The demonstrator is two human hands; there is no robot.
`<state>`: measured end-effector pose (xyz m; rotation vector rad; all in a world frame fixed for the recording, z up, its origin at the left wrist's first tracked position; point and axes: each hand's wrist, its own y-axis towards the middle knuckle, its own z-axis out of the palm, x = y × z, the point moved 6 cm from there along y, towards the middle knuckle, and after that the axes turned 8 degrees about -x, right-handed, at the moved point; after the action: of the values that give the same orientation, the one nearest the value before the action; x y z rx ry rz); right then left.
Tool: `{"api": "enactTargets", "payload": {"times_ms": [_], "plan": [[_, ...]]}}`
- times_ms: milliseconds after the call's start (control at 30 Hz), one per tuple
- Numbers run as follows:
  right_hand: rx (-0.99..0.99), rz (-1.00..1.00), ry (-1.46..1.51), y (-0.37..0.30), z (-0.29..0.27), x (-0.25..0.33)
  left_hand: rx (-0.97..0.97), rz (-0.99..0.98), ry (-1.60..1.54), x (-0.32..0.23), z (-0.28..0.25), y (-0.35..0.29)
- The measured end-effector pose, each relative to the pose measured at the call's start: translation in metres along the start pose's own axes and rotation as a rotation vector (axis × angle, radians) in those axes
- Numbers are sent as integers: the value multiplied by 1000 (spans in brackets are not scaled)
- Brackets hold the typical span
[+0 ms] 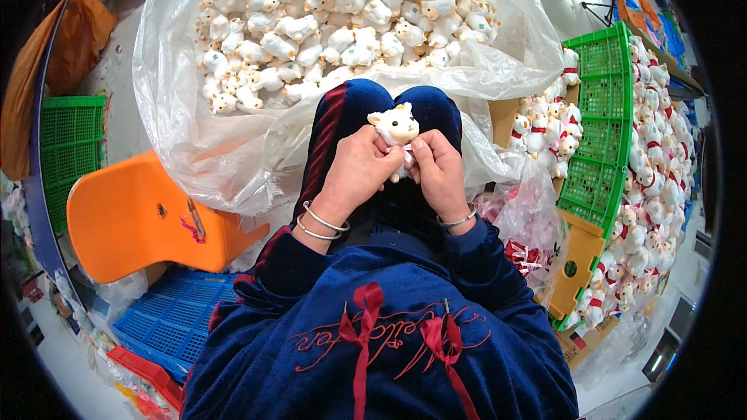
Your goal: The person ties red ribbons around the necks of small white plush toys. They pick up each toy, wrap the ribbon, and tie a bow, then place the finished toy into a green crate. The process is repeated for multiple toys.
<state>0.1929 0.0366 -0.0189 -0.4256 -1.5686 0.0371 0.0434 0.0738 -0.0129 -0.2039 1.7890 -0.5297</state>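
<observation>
Over the lap [405, 210], both hands [359, 171] [440, 171] hold plush lamb [395, 124] upright.

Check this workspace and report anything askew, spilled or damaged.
Nothing looks spilled or damaged. The left hand and right hand hold a small white plush lamb over the lap. More lie in the clear plastic bag and green plastic crate.

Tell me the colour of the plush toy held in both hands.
The plush toy is white with a cream face, seen in the head view.

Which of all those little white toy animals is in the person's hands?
The little plush above the knees, pinched between the left hand and right hand; the others lie in the bag and crates.
</observation>
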Motion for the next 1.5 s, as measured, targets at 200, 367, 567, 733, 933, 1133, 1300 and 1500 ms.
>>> {"api": "enactTargets", "payload": {"times_ms": [200,367,567,733,933,1133,1300,1500], "plan": [[-11,92,117,2,-7,6,159,-82,-317,19,-6,3],[-4,49,82,0,-6,10,153,2,-270,10,-6,-3],[-13,-35,-45,2,-6,7,82,154,-200,5,-1,-8],[-39,-18,96,-2,-4,0,140,155,-341,15,6,-6],[-22,10,109,-1,-5,-3,131,74,-388,17,6,-8],[-101,-24,92,0,-6,-9,80,35,-329,14,5,-13],[-73,74,76,6,-15,-7,83,-1,-287,15,-1,-8],[-97,10,52,6,-45,5,92,-13,-166,15,-11,-17]]}}
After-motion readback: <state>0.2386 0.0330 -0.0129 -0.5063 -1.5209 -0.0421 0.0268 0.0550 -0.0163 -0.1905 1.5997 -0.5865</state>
